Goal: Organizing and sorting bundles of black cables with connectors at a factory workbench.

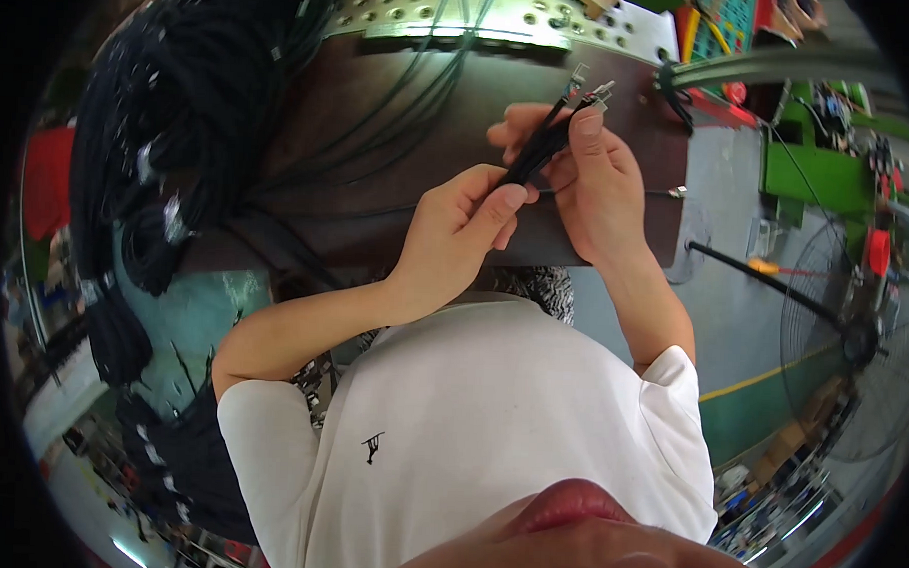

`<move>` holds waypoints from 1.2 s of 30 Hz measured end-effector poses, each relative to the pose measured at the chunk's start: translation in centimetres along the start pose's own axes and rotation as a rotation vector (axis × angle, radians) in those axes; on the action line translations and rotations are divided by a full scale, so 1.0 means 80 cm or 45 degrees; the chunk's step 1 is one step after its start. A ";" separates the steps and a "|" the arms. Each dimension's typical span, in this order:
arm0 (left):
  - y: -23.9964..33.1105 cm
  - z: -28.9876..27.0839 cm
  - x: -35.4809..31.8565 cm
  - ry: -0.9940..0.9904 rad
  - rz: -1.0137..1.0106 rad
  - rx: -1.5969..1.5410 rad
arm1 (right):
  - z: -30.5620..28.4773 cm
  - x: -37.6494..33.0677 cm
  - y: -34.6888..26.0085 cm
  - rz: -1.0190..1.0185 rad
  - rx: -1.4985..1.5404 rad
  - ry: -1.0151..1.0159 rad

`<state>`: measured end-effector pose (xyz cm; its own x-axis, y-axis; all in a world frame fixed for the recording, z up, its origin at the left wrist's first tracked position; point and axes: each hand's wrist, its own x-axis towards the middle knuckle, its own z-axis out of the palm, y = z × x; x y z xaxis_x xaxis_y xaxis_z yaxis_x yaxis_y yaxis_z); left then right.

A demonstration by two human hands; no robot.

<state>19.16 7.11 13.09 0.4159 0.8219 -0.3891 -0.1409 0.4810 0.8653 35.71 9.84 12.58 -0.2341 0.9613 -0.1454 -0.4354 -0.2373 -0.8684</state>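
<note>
Both my hands hold a small bundle of black cables [539, 153] above the brown tabletop. My left hand [465, 222] is closed round the lower part of the bundle, thumb on top. Farther up, my right hand [600, 179] grips it near the ends, with the thumb pressed along it. Clear and metallic connector ends [593, 93] stick out past my right thumb, some with coloured bits of wire. One thin cable runs out to the right under my right hand, ending in a small connector [678, 192] at the table's edge.
A large heap of black cables [205, 105] covers the left side of the brown table [379, 146]. More thin cables hang over a perforated metal plate [594, 23] at the back. A standing fan [858, 338] is on the right, beside green machinery [819, 172].
</note>
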 end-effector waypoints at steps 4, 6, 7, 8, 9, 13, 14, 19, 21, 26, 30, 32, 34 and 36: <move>-0.015 -0.024 -0.010 0.135 0.134 0.050 | 0.017 0.024 0.015 0.121 -0.212 -0.203; -0.009 -0.035 -0.015 0.177 0.067 -0.142 | 0.013 0.035 0.016 -0.035 -0.811 -0.316; -0.007 -0.044 -0.019 0.166 0.108 -0.193 | 0.005 0.048 0.015 -0.527 -1.061 -0.506; -0.010 -0.057 -0.020 0.122 0.145 -0.223 | -0.005 0.061 -0.005 -0.411 -1.214 -0.681; -0.006 -0.068 -0.020 0.083 0.103 -0.237 | -0.015 0.077 -0.014 -0.610 -1.604 -0.481; -0.004 -0.045 -0.014 0.235 -0.051 -0.342 | -0.033 0.146 0.012 -1.227 -2.375 0.068; -0.004 -0.048 -0.015 0.231 -0.052 -0.344 | -0.033 0.157 0.027 -1.166 -2.229 -0.018; -0.007 -0.047 -0.017 0.201 -0.076 -0.367 | -0.056 0.114 0.003 -0.995 -2.013 -0.241; -0.011 -0.043 -0.010 0.193 -0.114 -0.409 | -0.064 0.086 -0.004 -0.951 -2.029 -0.290; -0.019 -0.030 -0.009 0.104 -0.123 -0.344 | -0.019 0.052 -0.006 -1.452 -2.067 -0.118; -0.009 -0.021 -0.012 0.087 -0.197 -0.445 | -0.027 0.068 0.005 -1.319 -2.039 -0.235; -0.010 -0.022 -0.015 0.369 0.058 -0.458 | -0.023 0.071 0.015 -1.071 -1.693 0.027; -0.017 -0.040 -0.020 0.203 0.103 -0.477 | -0.003 0.069 0.028 -0.947 -1.632 -0.079; -0.013 -0.043 -0.020 0.203 0.067 -0.674 | -0.002 0.069 0.041 -0.936 -1.679 -0.075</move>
<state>15.59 6.36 11.76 0.2609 0.8653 -0.4280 -0.6072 0.4918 0.6241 33.11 14.42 8.86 -0.3649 0.7924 0.4888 0.5938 0.6025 -0.5333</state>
